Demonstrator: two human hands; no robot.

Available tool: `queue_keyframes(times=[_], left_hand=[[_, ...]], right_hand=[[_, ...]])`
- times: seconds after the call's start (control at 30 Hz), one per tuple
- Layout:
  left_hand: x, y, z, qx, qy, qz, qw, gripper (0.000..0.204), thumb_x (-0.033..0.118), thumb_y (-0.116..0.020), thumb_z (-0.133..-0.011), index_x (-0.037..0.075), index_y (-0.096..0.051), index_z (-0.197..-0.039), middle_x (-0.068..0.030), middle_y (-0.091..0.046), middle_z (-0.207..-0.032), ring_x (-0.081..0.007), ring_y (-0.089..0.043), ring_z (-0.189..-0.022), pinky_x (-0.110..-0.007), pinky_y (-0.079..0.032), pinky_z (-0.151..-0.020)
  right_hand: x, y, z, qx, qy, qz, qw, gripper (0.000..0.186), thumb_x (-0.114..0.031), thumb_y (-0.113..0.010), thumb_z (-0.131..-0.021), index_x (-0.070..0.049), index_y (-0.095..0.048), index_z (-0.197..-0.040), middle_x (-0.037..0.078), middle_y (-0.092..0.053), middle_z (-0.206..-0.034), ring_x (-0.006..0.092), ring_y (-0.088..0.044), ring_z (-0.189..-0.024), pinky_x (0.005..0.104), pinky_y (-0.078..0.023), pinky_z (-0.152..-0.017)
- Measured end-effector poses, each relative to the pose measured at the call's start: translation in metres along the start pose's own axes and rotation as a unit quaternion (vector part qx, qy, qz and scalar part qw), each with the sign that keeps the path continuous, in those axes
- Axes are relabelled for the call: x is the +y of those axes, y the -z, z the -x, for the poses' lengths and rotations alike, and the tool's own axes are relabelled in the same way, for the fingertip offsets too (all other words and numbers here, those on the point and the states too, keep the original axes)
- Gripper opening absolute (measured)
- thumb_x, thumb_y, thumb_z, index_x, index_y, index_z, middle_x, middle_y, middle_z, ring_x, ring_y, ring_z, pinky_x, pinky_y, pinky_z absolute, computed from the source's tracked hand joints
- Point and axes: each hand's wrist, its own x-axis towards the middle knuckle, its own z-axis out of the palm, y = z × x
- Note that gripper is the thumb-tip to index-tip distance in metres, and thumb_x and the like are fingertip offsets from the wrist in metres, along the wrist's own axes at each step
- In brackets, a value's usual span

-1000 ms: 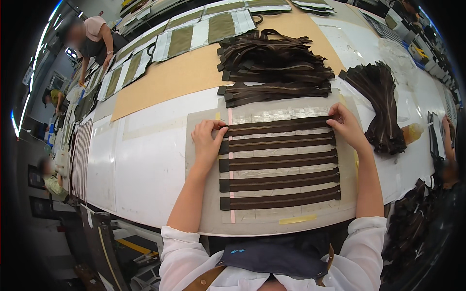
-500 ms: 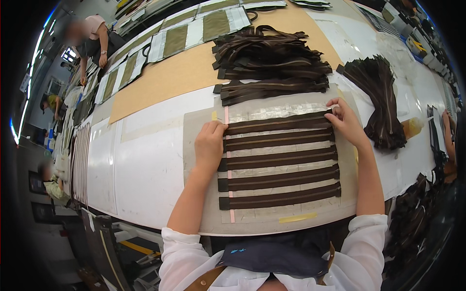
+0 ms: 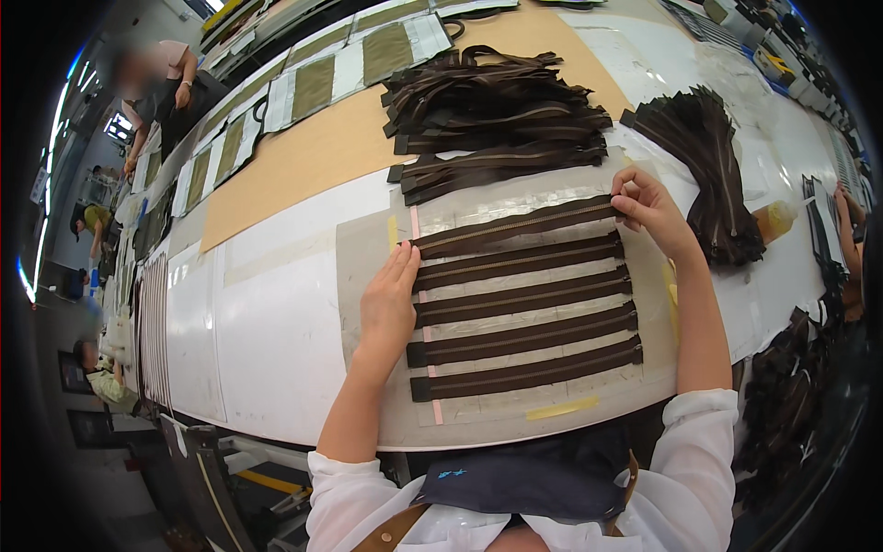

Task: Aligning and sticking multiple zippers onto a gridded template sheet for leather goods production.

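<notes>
Several dark brown zippers (image 3: 524,273) with brass-coloured teeth lie in parallel rows on a grey board (image 3: 368,241). The topmost zipper (image 3: 515,224) stretches between my hands, its right end higher than its left. My left hand (image 3: 389,299) has its fingers straight and together at this zipper's left end; the fingertips cover part of the end. My right hand (image 3: 647,210) pinches the right end between thumb and fingers, near the board's upper right. Pink tape (image 3: 437,411) runs down the board by the zippers' left ends.
A large heap of zippers (image 3: 497,106) lies beyond the board, with another bundle (image 3: 704,175) to its right. A small bottle of yellowish liquid (image 3: 775,219) is beside that bundle. Olive and white fabric pieces (image 3: 326,85) line the far left. Co-workers (image 3: 161,92) stand along the left.
The topmost zipper's right end has risen a little with my right hand and now slants more. My left fingers have straightened at its left end. The view has shifted slightly.
</notes>
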Motion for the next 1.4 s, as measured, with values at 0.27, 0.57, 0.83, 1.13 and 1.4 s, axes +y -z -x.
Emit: queue_keyframes(times=[0.27,0.57,0.83,1.13,1.4], left_hand=[[0.001,0.001,-0.002,0.009,-0.001,0.005,1.0,0.053,-0.014,-0.053,-0.085,-0.001,-0.065,-0.136,-0.0181,-0.062,-0.145,-0.0308,-0.059,-0.135,-0.039,-0.051,-0.11],[0.002,0.003,-0.002,-0.005,0.003,0.0,1.0,0.057,-0.016,-0.053,-0.083,-0.001,-0.064,-0.136,-0.0186,-0.061,-0.146,-0.031,-0.059,-0.136,-0.04,-0.051,-0.11],[0.004,0.002,-0.002,-0.004,0.006,-0.002,1.0,0.059,-0.018,-0.053,-0.082,-0.001,-0.064,-0.138,-0.0192,-0.061,-0.146,-0.0312,-0.058,-0.137,-0.04,-0.051,-0.111],[0.004,0.001,-0.001,-0.014,0.015,-0.009,1.0,0.059,-0.017,-0.053,-0.083,0.0,-0.064,-0.138,-0.0176,-0.061,-0.146,-0.0302,-0.057,-0.138,-0.04,-0.051,-0.111],[0.004,0.003,0.0,-0.009,0.015,-0.009,1.0,0.058,-0.016,-0.054,-0.084,0.001,-0.065,-0.138,-0.0172,-0.061,-0.146,-0.0296,-0.057,-0.138,-0.039,-0.05,-0.112]], right_hand=[[0.001,0.007,0.0,-0.014,-0.017,0.09,0.996,0.003,-0.012,-0.067,-0.101,-0.01,-0.069,-0.101,-0.007,-0.06,-0.083,0.0008,-0.047,-0.068,0.0179,-0.036,-0.06],[-0.004,0.008,0.001,-0.013,-0.064,0.123,0.99,0.012,-0.004,-0.063,-0.098,-0.004,-0.073,-0.106,-0.004,-0.068,-0.094,0.0055,-0.056,-0.08,0.023,-0.047,-0.076],[0.013,-0.001,-0.001,0.054,0.048,0.27,0.96,0.014,-0.002,-0.069,-0.094,0.0,-0.076,-0.105,-0.002,-0.069,-0.083,0.0061,-0.05,-0.072,0.0264,-0.045,-0.066],[0.003,-0.02,0.009,0.086,0.056,0.4,0.911,0.01,-0.003,-0.069,-0.092,0.001,-0.071,-0.101,0.016,-0.074,-0.091,0.0309,-0.067,-0.079,0.0398,-0.053,-0.075],[0.008,-0.031,0.01,0.082,0.095,0.544,0.829,0.008,-0.003,-0.064,-0.092,-0.003,-0.07,-0.096,0.015,-0.07,-0.091,0.0346,-0.068,-0.094,0.045,-0.054,-0.082]])
